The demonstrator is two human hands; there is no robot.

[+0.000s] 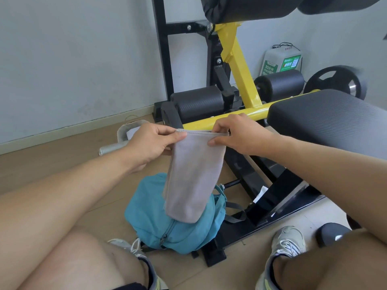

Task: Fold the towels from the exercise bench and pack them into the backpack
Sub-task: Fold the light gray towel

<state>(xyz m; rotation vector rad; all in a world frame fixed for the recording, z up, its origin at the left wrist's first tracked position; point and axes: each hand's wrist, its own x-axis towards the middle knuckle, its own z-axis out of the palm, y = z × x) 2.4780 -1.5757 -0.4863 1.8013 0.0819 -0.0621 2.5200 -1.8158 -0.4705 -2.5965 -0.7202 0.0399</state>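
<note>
A light grey towel (192, 176) hangs folded lengthwise in the air, held by its top hem. My left hand (152, 141) pinches the hem's left corner and my right hand (236, 135) pinches the right corner. The towel's lower end dangles just above a teal backpack (150, 212) that lies on the floor between my feet, with its zipper facing me. The black padded exercise bench (326, 116) on a yellow and black frame stands to the right, with no towel on its visible part.
A beige cloth item and a silver bottle (111, 148) lie on the wooden floor behind my left hand. Black foam rollers (199, 101), a weight plate (335, 80) and a white box stand near the wall. My knees and sneakers fill the bottom.
</note>
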